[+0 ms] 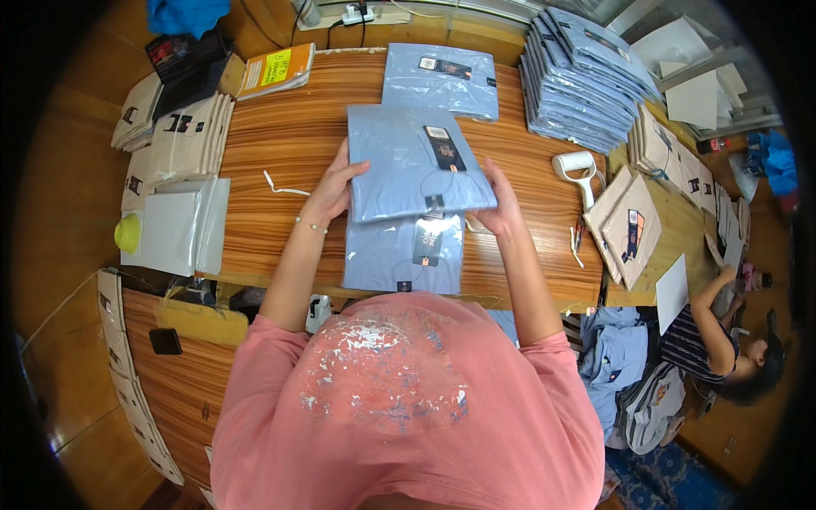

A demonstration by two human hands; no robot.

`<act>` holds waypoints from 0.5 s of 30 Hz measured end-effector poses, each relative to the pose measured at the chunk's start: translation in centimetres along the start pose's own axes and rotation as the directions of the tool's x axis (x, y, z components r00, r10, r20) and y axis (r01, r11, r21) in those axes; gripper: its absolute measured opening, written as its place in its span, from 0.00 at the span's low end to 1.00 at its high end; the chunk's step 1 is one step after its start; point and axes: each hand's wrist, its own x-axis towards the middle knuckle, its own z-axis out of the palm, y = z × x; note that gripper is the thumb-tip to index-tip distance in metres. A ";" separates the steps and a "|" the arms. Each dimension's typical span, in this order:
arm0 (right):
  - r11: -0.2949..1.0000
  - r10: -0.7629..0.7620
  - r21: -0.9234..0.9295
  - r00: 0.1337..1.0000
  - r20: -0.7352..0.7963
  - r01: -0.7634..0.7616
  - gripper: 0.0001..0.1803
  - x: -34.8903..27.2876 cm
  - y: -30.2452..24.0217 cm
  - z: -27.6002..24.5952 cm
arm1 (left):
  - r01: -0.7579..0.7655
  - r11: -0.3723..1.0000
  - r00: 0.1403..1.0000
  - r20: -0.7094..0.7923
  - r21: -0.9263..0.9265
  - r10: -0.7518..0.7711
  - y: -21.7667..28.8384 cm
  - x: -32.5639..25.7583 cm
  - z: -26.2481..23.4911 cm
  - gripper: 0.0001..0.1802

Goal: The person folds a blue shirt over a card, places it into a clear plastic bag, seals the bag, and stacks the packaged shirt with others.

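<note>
A folded light-blue shirt in a clear plastic bag (391, 157), with a dark hang tag, is held slightly tilted over the wooden table. My left hand (337, 183) grips its left edge, thumb on top. At the lower right edge my right hand (505, 201) is closed on the bag, its fingers partly hidden. Beneath it, nearer to me, lies a second bagged blue shirt (367, 255), partly covered. Another bagged blue shirt (408, 92) rests behind, close to the table's far edge.
A tall stack of bagged blue shirts (561, 93) stands at the far right. Nearby are a white lint roller (575, 161) and beige packaged garments (633, 229). More beige packages (194, 140) and clear bags (174, 229) sit left. A co-worker (710, 340) is at the right.
</note>
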 end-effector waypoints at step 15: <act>0.394 -0.338 -0.916 0.939 -0.065 0.079 0.16 -1.2 -2.7 -2.6 | 0.078 0.694 0.996 -0.079 0.716 -0.030 -3.8 -11.7 -1.7 0.35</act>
